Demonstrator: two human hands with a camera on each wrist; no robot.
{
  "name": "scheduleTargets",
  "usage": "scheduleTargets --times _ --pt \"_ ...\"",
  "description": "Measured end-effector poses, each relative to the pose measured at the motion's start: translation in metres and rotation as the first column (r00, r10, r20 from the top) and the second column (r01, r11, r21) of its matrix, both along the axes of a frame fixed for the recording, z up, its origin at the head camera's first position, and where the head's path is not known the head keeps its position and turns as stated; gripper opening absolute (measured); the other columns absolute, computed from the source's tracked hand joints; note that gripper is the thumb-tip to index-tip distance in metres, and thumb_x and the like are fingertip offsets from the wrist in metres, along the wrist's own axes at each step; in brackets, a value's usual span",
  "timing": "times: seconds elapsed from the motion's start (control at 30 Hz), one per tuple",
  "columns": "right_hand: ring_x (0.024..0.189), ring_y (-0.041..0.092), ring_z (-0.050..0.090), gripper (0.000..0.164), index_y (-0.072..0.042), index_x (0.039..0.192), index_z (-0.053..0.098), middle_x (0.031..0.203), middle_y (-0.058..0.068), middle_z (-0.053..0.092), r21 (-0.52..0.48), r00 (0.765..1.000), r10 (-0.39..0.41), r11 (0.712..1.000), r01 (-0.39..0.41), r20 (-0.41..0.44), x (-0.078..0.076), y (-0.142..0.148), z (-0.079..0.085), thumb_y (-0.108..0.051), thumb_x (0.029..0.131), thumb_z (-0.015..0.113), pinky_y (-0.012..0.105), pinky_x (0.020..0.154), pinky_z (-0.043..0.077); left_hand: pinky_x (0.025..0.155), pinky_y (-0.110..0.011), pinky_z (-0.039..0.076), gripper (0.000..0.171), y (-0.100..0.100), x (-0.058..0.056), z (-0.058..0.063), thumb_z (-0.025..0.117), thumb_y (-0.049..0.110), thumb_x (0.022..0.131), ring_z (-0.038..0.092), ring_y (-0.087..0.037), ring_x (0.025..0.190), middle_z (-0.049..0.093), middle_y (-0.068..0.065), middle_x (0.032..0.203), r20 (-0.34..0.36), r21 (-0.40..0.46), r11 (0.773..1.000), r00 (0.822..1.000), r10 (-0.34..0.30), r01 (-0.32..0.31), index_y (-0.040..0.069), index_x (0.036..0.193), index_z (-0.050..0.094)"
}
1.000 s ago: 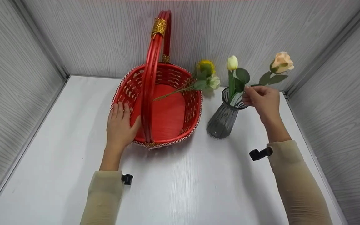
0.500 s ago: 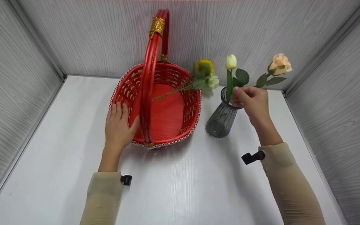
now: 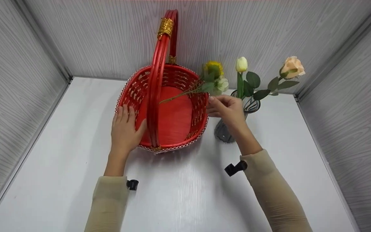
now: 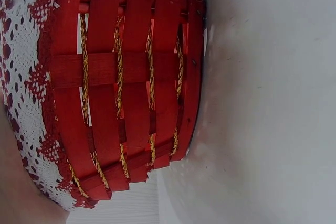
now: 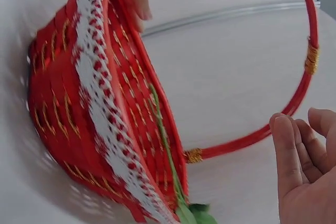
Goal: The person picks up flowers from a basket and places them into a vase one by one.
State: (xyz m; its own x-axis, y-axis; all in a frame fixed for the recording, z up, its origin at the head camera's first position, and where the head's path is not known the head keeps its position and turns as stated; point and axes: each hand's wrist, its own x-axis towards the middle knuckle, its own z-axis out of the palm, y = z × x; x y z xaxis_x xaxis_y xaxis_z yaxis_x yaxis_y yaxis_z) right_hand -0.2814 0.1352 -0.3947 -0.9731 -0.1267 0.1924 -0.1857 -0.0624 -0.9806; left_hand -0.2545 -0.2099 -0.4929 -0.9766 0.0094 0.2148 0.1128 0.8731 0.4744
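My left hand [image 3: 124,132] rests on the left rim of a red woven basket [image 3: 174,120] with a tall hooped handle, fingers straight. Over the basket's right rim my right hand [image 3: 229,111] hovers with loosely bent fingers. In the right wrist view those fingers [image 5: 287,150] hold nothing. Beside the hand, flower stems [image 3: 179,95] lean over that rim into the basket, bearing a yellow bloom [image 3: 216,67] and a white flower [image 3: 221,84]. Partly behind the right hand is a grey ribbed glass vase [image 3: 224,132], holding a pale tulip [image 3: 242,64] and a peach rose [image 3: 292,67].
The basket and vase stand on a white table [image 3: 185,193]. Pale wood-grain panels [image 3: 76,42] enclose its back and sides. White and red lace trim [image 4: 26,77] runs round the basket rim. The handle [image 3: 156,74] arches high over the basket.
My right hand has moved left from the vase's mouth to the basket's right rim, leaving the tulip and rose in the vase. The left hand has stayed on the basket.
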Motion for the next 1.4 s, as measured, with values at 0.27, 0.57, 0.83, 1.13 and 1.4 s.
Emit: scheduleTargets --times 0.27,0.57,0.83,1.13,1.4 --pt "0.081 0.020 0.076 0.018 0.006 0.113 0.070 0.095 0.015 0.076 -0.238 0.953 0.042 0.971 0.032 0.301 -0.017 -0.044 -0.030 -0.010 0.107 0.064 0.034 0.080 0.064 0.131 -0.052 0.001 0.083 0.003 -0.004 0.002 0.042 0.054 0.108 0.006 -0.042 0.162 0.018 -0.029 0.172 0.027 -0.003 1.000 1.000 -0.009 0.009 -0.007 0.163 0.029" --pt "0.079 0.017 0.074 0.019 0.002 0.115 0.069 0.092 0.011 0.074 -0.457 0.854 0.065 0.864 0.211 0.516 -0.043 -0.077 -0.052 -0.014 0.110 0.061 0.029 0.076 0.063 0.131 -0.053 0.002 0.085 0.006 -0.003 0.004 0.041 0.055 0.108 0.006 -0.043 0.162 0.018 -0.029 0.172 0.038 -0.005 1.000 0.999 -0.018 0.018 -0.008 0.163 0.027" --pt "0.078 0.018 0.072 0.016 -0.002 0.101 0.072 0.091 0.011 0.073 -0.476 0.800 0.041 0.821 0.314 0.599 -0.061 -0.082 -0.066 -0.014 0.108 0.064 0.028 0.072 0.062 0.131 -0.052 0.002 0.084 0.008 -0.002 0.003 0.043 0.054 0.108 0.007 -0.043 0.162 0.018 -0.030 0.171 0.036 -0.004 1.000 0.999 -0.023 0.023 -0.008 0.163 0.029" --pt "0.091 0.022 0.070 0.016 -0.002 0.102 0.070 0.115 0.018 0.068 -0.465 0.752 0.052 0.813 0.350 0.657 -0.081 -0.090 -0.069 -0.016 0.108 0.064 0.030 0.079 0.062 0.130 -0.053 0.004 0.081 0.001 -0.001 0.005 0.045 0.049 0.107 0.009 -0.044 0.162 0.019 -0.030 0.171 0.023 0.014 1.000 1.000 -0.005 0.005 -0.009 0.162 0.030" --pt "0.094 0.023 0.068 0.017 -0.001 0.104 0.069 0.093 0.010 0.070 -0.470 0.725 0.062 0.799 0.376 0.686 -0.093 -0.090 -0.069 -0.017 0.109 0.063 0.030 0.078 0.062 0.131 -0.052 0.003 0.081 0.001 -0.002 0.006 0.045 0.049 0.107 0.009 -0.044 0.162 0.020 -0.030 0.171 0.020 0.011 1.000 1.000 -0.002 0.002 -0.009 0.162 0.030"
